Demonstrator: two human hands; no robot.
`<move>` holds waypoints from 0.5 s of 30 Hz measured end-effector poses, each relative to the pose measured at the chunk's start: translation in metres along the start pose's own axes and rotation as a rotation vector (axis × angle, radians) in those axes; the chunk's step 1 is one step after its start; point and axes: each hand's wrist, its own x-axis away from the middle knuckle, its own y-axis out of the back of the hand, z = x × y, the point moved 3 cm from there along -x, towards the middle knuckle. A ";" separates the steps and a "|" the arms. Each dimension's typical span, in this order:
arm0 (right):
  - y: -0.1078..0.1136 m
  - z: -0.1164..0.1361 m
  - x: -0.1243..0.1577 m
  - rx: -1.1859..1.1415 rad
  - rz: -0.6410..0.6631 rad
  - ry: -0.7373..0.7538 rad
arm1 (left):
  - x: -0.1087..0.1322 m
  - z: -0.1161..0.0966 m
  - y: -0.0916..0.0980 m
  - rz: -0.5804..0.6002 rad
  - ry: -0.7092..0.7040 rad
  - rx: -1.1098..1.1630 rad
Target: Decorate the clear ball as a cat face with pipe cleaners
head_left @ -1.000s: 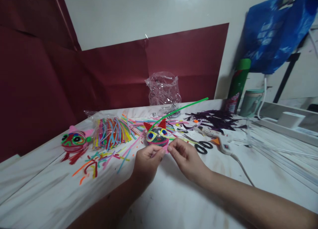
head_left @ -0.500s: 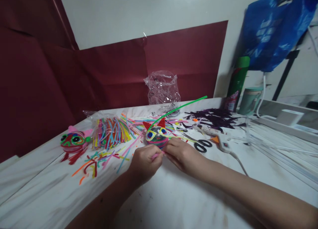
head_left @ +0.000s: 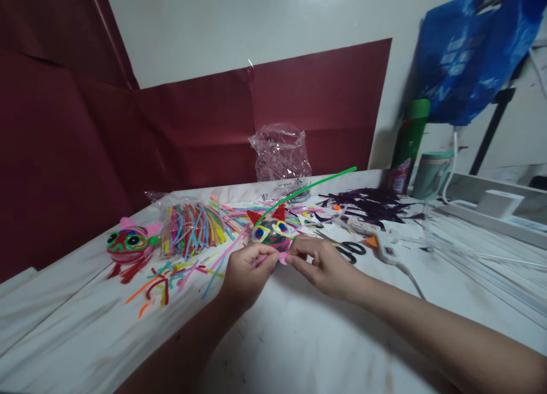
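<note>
Between my two hands is a short pink pipe cleaner (head_left: pixel 282 258), bent at its visible end. My left hand (head_left: pixel 248 271) is closed on its left part, fingers pinched together. The thumb and fingers of my right hand (head_left: pixel 322 264) pinch at its right end. Just behind my fingers sits a round craft figure (head_left: pixel 273 234) with red pointed ears and blue-and-yellow eyes; my hands partly hide its lower side. A long green pipe cleaner (head_left: pixel 316 183) slants up to the right from behind it. Black-handled scissors (head_left: pixel 351 250) lie beyond my right hand.
A second craft figure (head_left: pixel 130 244) with pink ears stands at the left. Beside it lie a bag of coloured pipe cleaners (head_left: pixel 192 228) and cut scraps (head_left: pixel 164 288). Purple strips (head_left: pixel 367 203) lie at the back right, before a hot glue gun (head_left: pixel 378 243) with an orange tip.
My hands have drawn slightly apart and my right fingers have lifted and bent into a pinch. The pink end between them now shows more. The craft figure stays in place.
</note>
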 end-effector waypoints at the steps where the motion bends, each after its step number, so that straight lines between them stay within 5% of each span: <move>1: -0.001 0.000 0.000 -0.021 -0.007 -0.009 | 0.000 -0.001 0.000 0.006 0.015 0.012; 15: -0.020 -0.004 0.012 -0.319 -0.179 -0.247 | 0.014 0.009 -0.015 -0.108 0.041 0.130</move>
